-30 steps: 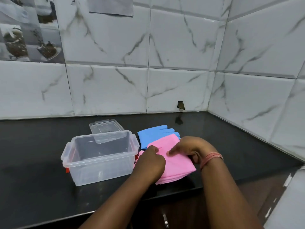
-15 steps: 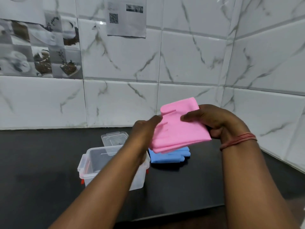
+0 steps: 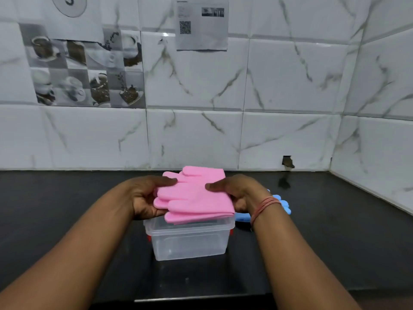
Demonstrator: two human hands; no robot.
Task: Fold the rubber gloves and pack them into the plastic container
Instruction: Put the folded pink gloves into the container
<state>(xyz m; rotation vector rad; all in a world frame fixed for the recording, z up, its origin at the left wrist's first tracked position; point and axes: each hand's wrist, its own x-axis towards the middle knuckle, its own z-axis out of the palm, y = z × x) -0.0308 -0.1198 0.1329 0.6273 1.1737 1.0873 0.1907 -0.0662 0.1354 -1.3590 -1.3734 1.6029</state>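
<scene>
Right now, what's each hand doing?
Left hand: holding the folded pink gloves.
Right hand: holding the same pink gloves.

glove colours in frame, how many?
2. The pink gloves, folded, are held by both hands just above the open plastic container. The blue gloves lie on the counter behind the right wrist, mostly hidden.
</scene>
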